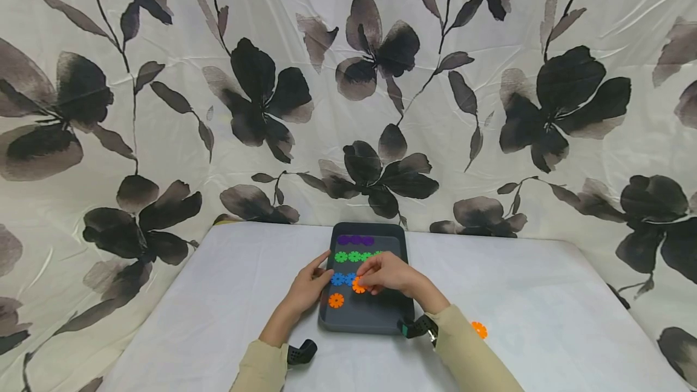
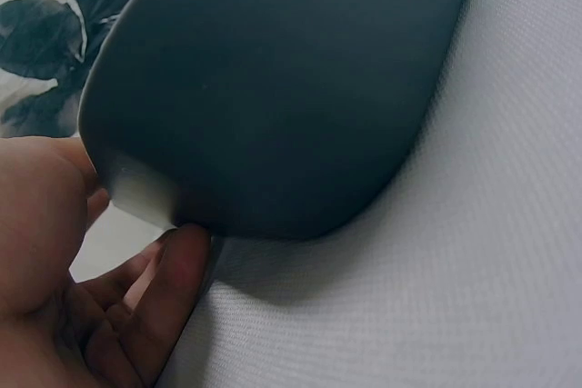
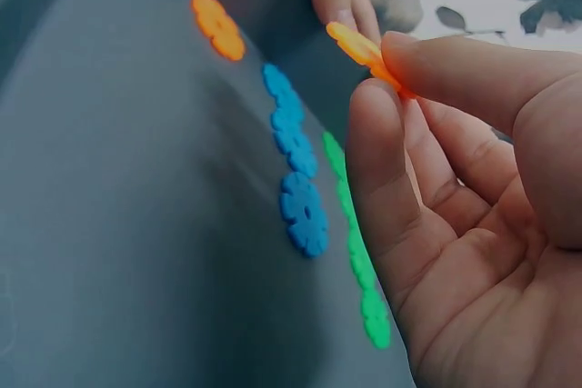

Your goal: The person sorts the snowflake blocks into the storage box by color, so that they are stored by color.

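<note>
My right hand point(image 1: 394, 274) pinches an orange flower-shaped plastic disc point(image 3: 353, 45) between thumb and fingertips, above a dark grey tray point(image 1: 365, 318). My left hand point(image 1: 304, 288) grips the tray's left side; in the left wrist view its fingers point(image 2: 177, 270) curl at the tray's edge. A single orange disc point(image 1: 336, 300) lies in the tray at the lower left. Farther up are rows of blue discs point(image 3: 305, 215), green discs point(image 1: 354, 256) and purple discs point(image 1: 356, 239). In the head view my right hand covers part of the blue and green rows.
Another orange disc point(image 1: 480, 329) lies on the white-covered table point(image 1: 533, 295), right of the tray and beside my right sleeve. Behind the table hangs a white cloth point(image 1: 463, 138) with dark flowers. Each wrist wears a black strap point(image 1: 302, 352).
</note>
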Tool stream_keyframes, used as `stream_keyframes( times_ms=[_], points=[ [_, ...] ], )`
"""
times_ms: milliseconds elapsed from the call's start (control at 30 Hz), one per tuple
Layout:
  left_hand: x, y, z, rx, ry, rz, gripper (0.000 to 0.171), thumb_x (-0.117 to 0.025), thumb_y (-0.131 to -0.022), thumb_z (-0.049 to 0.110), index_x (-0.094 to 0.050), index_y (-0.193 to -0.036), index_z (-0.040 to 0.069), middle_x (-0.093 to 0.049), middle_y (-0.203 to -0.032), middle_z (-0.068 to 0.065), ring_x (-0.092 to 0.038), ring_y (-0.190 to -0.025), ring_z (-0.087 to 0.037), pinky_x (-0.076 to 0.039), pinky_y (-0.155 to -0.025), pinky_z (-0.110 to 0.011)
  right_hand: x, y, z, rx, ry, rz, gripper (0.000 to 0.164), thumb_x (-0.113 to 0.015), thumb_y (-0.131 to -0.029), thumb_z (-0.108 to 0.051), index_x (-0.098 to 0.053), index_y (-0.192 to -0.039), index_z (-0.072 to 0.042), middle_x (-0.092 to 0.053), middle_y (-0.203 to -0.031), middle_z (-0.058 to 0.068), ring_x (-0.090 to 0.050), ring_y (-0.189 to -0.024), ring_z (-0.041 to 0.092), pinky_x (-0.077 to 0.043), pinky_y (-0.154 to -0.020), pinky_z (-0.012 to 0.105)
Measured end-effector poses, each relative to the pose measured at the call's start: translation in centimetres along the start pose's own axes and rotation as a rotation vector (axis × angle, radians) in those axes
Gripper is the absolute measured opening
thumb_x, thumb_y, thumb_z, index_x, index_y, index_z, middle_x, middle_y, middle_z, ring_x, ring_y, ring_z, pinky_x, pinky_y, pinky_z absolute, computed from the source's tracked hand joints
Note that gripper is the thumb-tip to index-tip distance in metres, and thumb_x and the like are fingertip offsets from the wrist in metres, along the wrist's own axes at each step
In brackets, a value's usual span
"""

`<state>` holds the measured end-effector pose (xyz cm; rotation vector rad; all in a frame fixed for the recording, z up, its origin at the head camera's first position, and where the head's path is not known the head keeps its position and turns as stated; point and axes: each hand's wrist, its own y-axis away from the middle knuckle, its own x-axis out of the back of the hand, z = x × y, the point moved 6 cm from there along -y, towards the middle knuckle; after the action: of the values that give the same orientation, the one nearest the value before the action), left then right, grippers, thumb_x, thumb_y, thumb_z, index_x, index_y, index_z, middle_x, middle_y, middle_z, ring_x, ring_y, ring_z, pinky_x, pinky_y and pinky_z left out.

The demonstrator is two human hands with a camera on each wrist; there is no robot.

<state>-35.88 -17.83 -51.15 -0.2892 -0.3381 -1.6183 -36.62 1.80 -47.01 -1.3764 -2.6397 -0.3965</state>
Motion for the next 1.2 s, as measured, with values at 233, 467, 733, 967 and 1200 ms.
stream_keyframes(
  times_ms=[233, 467, 733, 967, 1200],
  points=[
    [0.2, -0.1, -0.1, 0.005, 0.004, 0.001, 0.051, -0.058, -0.099, 0.023, -0.044, -0.148, 0.022, -0.058, -0.104, -0.010, -0.053, -0.085, -0.022, -0.043, -0.070, -0.034, -0.1, -1.0, 0.4, -0.026, 0.007, -0.026, 0.018, -0.072, -0.086, -0.008, -0.070, -0.101, 0.003, -0.070, -0.083, 0.011, -0.062, -0.064, 0.017, -0.055, -0.064, 0.035],
    [0.1, -0.1, -0.2, -0.002, 0.011, -0.006, 0.051, -0.058, -0.099, 0.022, -0.044, -0.148, 0.021, -0.058, -0.103, -0.010, -0.053, -0.080, -0.021, -0.044, -0.068, -0.034, -0.2, -2.0, 1.4, -0.053, 0.014, -0.052, 0.013, -0.074, -0.085, -0.007, -0.072, -0.096, -0.001, -0.070, -0.084, 0.011, -0.063, -0.062, 0.016, -0.055, -0.064, 0.034],
    [0.0, -0.1, -0.2, -0.007, 0.029, -0.013, 0.052, -0.058, -0.099, 0.021, -0.043, -0.148, 0.019, -0.058, -0.102, -0.011, -0.054, -0.077, -0.020, -0.045, -0.065, -0.033, -0.3, -2.4, 1.9, -0.056, 0.031, -0.090, 0.012, -0.074, -0.084, -0.007, -0.073, -0.095, -0.001, -0.071, -0.086, 0.011, -0.064, -0.062, 0.017, -0.056, -0.064, 0.035],
    [-0.1, 0.1, 0.1, -0.002, 0.044, -0.015, 0.051, -0.059, -0.098, 0.020, -0.044, -0.148, 0.020, -0.057, -0.101, -0.011, -0.053, -0.076, -0.021, -0.046, -0.062, -0.033, -0.4, -2.7, 2.1, -0.044, 0.025, -0.127, 0.013, -0.072, -0.085, -0.005, -0.073, -0.097, -0.001, -0.071, -0.088, 0.011, -0.066, -0.066, 0.019, -0.056, -0.065, 0.035],
    [0.1, 0.2, 0.0, 0.007, 0.030, -0.019, 0.050, -0.058, -0.099, 0.022, -0.045, -0.147, 0.022, -0.057, -0.104, -0.011, -0.053, -0.085, -0.022, -0.048, -0.064, -0.033, -0.8, -2.9, 2.3, -0.027, -0.006, -0.154, 0.014, -0.071, -0.085, -0.001, -0.072, -0.098, 0.004, -0.071, -0.086, 0.013, -0.067, -0.066, 0.018, -0.056, -0.066, 0.036]
  ],
)
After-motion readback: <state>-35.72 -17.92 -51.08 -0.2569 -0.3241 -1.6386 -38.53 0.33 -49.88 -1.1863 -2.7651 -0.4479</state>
